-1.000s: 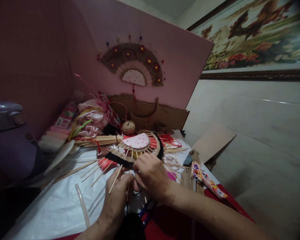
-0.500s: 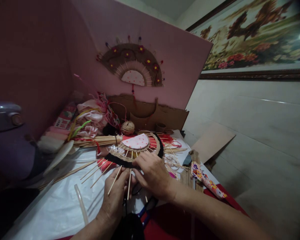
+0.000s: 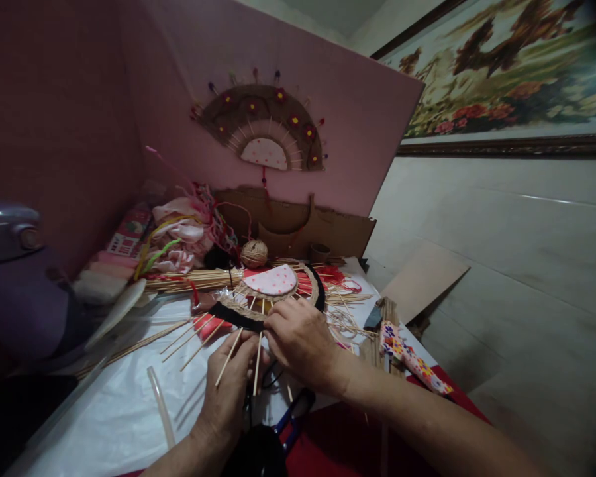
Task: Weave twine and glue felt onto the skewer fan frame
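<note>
Both hands are on a half-round fan of thin sticks, crossed by a band of black yarn and tan twine. Its centre is a white, red-dotted half-disc. My left hand is closed around the sticks below the black band, one stick lying over its fingers. Curled over the band's near edge, my right hand pinches there; its fingertips are partly hidden. Black yarn lies below the hands, beside blue-handled scissors.
A finished-looking fan hangs on the pink board behind. A twine ball, bundled sticks and pink ribbons lie at the back. Flowered cloth is at right, a clear tube at left, a purple flask far left.
Almost nothing differs. My right hand has shifted very slightly at the band, while my left hand keeps its hold on the fan.
</note>
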A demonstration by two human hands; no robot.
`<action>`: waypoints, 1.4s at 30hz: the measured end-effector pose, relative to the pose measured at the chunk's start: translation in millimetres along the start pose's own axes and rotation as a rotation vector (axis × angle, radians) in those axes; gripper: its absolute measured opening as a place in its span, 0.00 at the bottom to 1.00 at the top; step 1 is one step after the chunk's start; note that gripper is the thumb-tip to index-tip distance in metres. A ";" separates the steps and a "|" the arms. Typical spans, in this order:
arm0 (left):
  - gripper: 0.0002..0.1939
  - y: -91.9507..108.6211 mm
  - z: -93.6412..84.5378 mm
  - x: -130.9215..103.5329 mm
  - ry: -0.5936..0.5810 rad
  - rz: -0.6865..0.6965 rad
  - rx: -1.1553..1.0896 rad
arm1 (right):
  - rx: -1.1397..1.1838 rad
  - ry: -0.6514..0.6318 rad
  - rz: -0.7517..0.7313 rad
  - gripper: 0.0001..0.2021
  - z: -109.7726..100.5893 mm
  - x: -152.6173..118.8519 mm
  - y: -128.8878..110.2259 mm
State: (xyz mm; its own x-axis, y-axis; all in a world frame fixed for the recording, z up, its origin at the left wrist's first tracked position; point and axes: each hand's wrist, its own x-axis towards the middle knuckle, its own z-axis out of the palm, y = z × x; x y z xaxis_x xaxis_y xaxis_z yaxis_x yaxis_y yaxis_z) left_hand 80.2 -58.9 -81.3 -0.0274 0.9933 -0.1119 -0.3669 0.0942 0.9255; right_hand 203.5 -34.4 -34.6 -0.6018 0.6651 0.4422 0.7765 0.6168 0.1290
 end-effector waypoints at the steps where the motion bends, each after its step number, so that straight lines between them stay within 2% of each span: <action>1: 0.08 0.4 0.2 -0.3 -0.003 0.007 0.005 | -0.016 -0.005 -0.005 0.06 0.1 0.4 -0.1; 6: 0.08 0.6 -0.7 -0.9 -0.017 0.016 0.001 | -0.047 0.003 -0.026 0.06 2.1 3.3 2.8; 12: 0.12 -3.6 -3.2 2.4 -0.027 0.013 0.002 | 0.115 -0.018 0.023 0.05 3.3 4.9 7.5; 17: 0.16 -10.0 -5.7 11.4 -0.018 0.019 0.010 | 0.163 -0.035 0.043 0.04 3.3 5.6 7.9; 23: 0.14 -6.9 -6.0 11.8 -0.024 -0.007 -0.070 | 0.164 -0.024 0.034 0.03 3.8 4.7 8.9; 35: 0.14 -5.8 -4.5 13.8 0.016 -0.006 -0.074 | 0.032 -0.001 -0.037 0.06 4.9 -0.1 6.1; 42: 0.11 -1.9 -2.9 9.5 0.022 0.046 -0.040 | -0.148 0.054 -0.090 0.07 5.2 -0.8 -0.1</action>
State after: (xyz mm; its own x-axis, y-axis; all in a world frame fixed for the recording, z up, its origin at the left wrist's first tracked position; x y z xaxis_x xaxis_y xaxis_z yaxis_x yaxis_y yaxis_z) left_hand 78.0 -49.9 -85.2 -0.0653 0.9949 -0.0775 -0.4017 0.0449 0.9146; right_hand 202.9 -32.8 -39.6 -0.6621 0.5843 0.4693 0.7416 0.6012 0.2978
